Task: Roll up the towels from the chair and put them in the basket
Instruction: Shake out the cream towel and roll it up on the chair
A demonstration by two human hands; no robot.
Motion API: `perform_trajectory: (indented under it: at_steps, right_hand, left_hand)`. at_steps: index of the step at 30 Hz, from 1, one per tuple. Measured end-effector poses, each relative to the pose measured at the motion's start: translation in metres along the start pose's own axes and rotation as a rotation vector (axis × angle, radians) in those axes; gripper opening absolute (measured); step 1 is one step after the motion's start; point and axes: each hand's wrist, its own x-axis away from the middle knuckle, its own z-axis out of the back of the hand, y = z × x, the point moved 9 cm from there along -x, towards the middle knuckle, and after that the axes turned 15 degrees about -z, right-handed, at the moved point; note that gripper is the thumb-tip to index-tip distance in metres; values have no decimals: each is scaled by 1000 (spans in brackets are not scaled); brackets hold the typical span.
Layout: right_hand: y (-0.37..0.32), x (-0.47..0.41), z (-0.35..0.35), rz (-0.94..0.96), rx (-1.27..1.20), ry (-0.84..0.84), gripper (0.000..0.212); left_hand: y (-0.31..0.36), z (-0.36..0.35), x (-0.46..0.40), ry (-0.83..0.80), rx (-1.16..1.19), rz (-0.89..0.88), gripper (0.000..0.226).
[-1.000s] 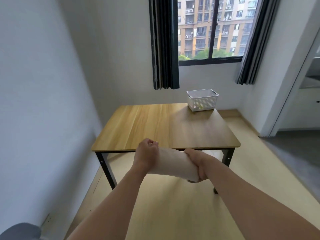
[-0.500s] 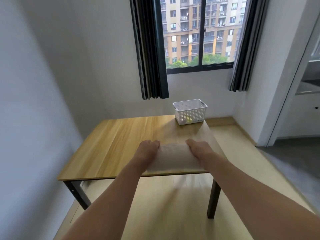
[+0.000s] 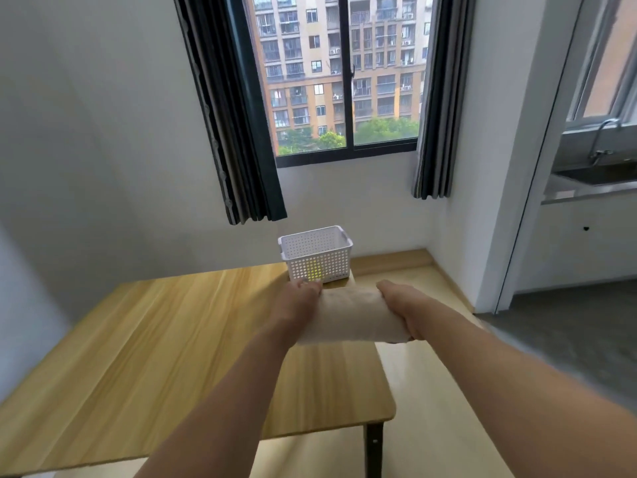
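Holding a rolled towel just short of the basket

Gripping from the left end, the left hand [image 3: 299, 305] is closed over one end of a rolled beige towel [image 3: 355, 315], its fingers [image 3: 312, 286] curled over the far side of the roll so that only the knuckles and fingertips show. The towel spans the gap between the two hands as a thick, tight cylinder. Its long axis runs left to right across the view, with the right end sitting a little lower and nearer the camera than the left. The right hand [image 3: 401, 305] is wrapped over that other end, fingers folded down around the roll, and a small bit of the towel's end pokes out past the heel of the hand. Both hands hold the towel by its ends; the middle of the roll is bare.

The roll is held in the air above the far right corner of the wooden table [image 3: 155, 339], and its right end reaches past the table's right edge. Just beyond the towel, on that same far corner, stands the white perforated basket [image 3: 315, 253], upright, open side up. The left hand's fingertips overlap the basket's lower front wall in the view; whether they touch it cannot be told. Something yellow-green shows faintly through the basket's holes.
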Motion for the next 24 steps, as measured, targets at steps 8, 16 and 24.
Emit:
perform_trajectory:
  at_steps: [8, 16, 24]
  right_hand:
    - [-85, -105, 129, 124, 90, 21, 79]
    - [-167, -230, 136, 116, 167, -82, 74]
    - [-273, -370, 131, 116, 367, -98, 78]
  left_hand:
    - [25, -133, -82, 52, -3, 37, 30]
    - [8, -173, -203, 78, 52, 72, 26]
    - [-46, -226, -339, -73, 288, 188, 40]
